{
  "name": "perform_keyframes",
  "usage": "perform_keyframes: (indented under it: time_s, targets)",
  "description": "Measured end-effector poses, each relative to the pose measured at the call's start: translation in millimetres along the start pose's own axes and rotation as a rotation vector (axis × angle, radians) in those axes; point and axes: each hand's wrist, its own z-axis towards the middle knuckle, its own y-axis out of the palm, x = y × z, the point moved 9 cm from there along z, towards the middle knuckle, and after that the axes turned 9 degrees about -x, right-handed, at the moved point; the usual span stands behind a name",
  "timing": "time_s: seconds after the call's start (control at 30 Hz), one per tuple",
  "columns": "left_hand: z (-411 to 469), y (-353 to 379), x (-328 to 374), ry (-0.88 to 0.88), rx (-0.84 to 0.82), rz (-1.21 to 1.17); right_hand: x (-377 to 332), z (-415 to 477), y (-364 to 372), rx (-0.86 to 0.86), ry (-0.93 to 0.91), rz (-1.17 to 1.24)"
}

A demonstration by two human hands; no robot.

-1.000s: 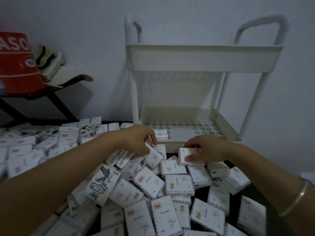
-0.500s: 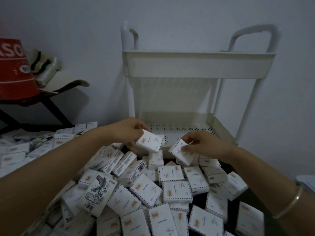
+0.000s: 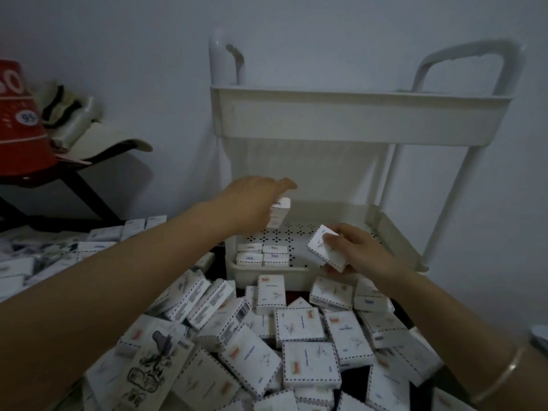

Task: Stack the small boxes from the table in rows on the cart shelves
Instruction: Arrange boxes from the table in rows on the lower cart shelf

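Note:
A white cart stands against the wall; its lower shelf (image 3: 394,229) has a perforated floor. Two short stacks of small white boxes (image 3: 262,256) sit at that shelf's front left. My left hand (image 3: 252,200) reaches over the shelf's left side and holds a small box (image 3: 278,213) beneath its fingers. My right hand (image 3: 355,250) grips another small box (image 3: 324,247), tilted, above the shelf's front right. A heap of small white boxes (image 3: 296,336) with dashed edges covers the table in front of the cart.
The cart's upper shelf (image 3: 355,120) hangs above my hands, with two handles rising from it. At the left a dark stand carries a red container (image 3: 17,123) and pale items. More boxes (image 3: 59,253) spread over the table's left side.
Both hands have lifted their boxes off the heap and moved forward over the cart's lower shelf. The left hand has gone further in, towards the shelf's back left.

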Motion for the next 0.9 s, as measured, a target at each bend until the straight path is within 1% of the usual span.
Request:
perform_keyframes:
  time_s: [0.07,0.17,0.2,0.23,0.33,0.4,0.47,0.53,0.6,0.67,0.77,0.83,0.9]
  targets:
    - [12.4,4.2,6.5,0.022,-0.017,0.176,-2.6,2.7,0.3,0.005,-0.006,-0.028]
    - [25.0,23.3,11.8,0.057,-0.138,0.396,-11.6,11.5,-1.6,0.06,-0.013,-0.19]
    - [27.5,30.1,9.9,0.051,-0.183,0.435,-14.7,15.7,-2.3,0.082,-0.012,-0.241]
    - [29.3,36.5,6.3,0.032,-0.226,0.44,-16.9,20.7,-2.7,0.099,-0.007,-0.287]
    - [31.9,56.8,-5.8,-0.048,-0.372,0.352,-18.7,36.2,-1.6,0.114,0.035,-0.418]
    - [30.8,67.3,-11.3,-0.094,-0.453,0.287,-19.4,45.3,1.7,0.11,0.042,-0.434]
    - [29.0,75.5,-14.4,-0.117,-0.524,0.232,-23.2,52.2,4.8,0.131,0.013,-0.435]
    - [27.6,80.1,-16.7,-0.132,-0.566,0.207,-29.8,56.2,6.0,0.177,-0.033,-0.49]
    - [27.1,82.5,-18.4,-0.145,-0.585,0.229,-36.3,58.0,6.7,0.221,-0.079,-0.534]
    - [25.3,88.1,-18.5,-0.152,-0.646,0.272,-41.9,59.3,8.8,0.245,-0.114,-0.609]
    - [20.8,99.6,-19.2,-0.157,-0.752,0.355,-47.6,61.3,20.8,0.209,-0.16,-0.766]
    - [20.5,101.2,-18.7,-0.146,-0.764,0.391,-48.0,62.1,32.2,0.152,-0.189,-0.81]
    - [20.6,96.9,-17.1,-0.131,-0.741,0.401,-45.1,64.2,44.8,0.08,-0.201,-0.811]
